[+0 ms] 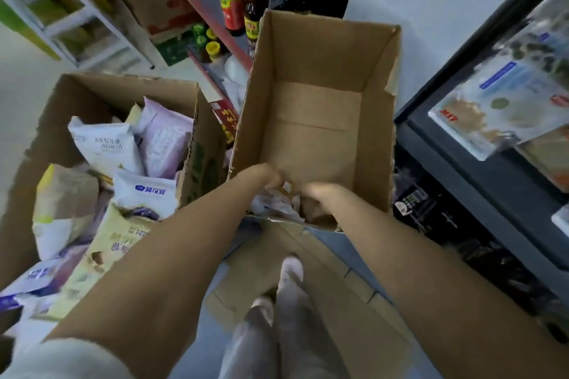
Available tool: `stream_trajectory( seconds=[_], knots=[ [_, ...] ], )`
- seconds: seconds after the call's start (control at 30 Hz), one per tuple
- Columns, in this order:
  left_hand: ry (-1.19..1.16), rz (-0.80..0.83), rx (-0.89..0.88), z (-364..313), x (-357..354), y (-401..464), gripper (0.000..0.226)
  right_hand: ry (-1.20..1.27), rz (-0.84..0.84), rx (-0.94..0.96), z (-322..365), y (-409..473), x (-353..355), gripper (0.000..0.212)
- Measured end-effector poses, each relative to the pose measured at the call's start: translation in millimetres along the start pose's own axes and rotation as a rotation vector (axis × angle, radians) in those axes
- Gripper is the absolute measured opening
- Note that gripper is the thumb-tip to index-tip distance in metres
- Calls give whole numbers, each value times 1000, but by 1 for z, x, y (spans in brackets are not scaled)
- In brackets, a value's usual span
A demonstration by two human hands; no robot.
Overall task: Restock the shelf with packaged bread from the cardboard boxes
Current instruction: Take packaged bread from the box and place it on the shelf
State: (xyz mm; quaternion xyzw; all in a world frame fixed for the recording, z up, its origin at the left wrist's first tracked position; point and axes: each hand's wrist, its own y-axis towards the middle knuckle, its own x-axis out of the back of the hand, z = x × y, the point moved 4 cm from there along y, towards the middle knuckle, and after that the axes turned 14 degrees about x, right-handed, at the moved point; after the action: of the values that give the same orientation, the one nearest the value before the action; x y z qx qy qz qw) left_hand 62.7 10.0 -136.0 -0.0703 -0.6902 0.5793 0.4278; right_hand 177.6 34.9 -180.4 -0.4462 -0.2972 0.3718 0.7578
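Note:
A tall cardboard box [323, 49] stands open in the middle, its far part bare down to the bottom. At its near end lies a pale bread packet [274, 201]. My left hand [268, 177] and my right hand [320, 194] both reach into that near corner and curl around the packet; blur hides the fingers. To the left, a wider cardboard box [61, 108] is heaped with several bread packets [104, 144] in white, purple and tan wrappers.
A dark shelf unit [480, 181] with packaged goods [498, 104] stands on the right. Sauce bottles [231, 6] fill a rack behind the boxes. A white metal frame [77, 18] is far left. Flattened cardboard [308, 283] lies under my feet [289, 274].

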Motion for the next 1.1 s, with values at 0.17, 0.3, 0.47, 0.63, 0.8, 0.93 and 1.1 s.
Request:
stream_trajectory(
  seconds=[0.17, 0.3, 0.47, 0.63, 0.8, 0.93, 1.1],
  knots=[
    [-15, 15, 26, 1, -3, 13, 37, 287, 24, -119, -11, 22, -10, 21],
    [-63, -12, -48, -5, 4, 8, 37, 139, -304, 244, 10, 12, 16, 19],
    [-380, -281, -175, 3, 29, -21, 54, -244, -518, 668, 51, -66, 50, 24],
    [-46, -859, -538, 1, 69, -112, 95, -444, -622, 915, 78, -165, 49, 36],
    [-35, -737, -803, -15, 89, -211, 42, -307, -888, 1064, 71, -285, 61, 33],
    [-465, -598, -1009, -30, 102, -287, 42, -109, -1113, 1168, 45, -392, 91, 52],
    [-733, -301, -1261, -81, 106, -392, 16, 16, -1177, 1193, -4, -485, 135, 49]
  ],
)
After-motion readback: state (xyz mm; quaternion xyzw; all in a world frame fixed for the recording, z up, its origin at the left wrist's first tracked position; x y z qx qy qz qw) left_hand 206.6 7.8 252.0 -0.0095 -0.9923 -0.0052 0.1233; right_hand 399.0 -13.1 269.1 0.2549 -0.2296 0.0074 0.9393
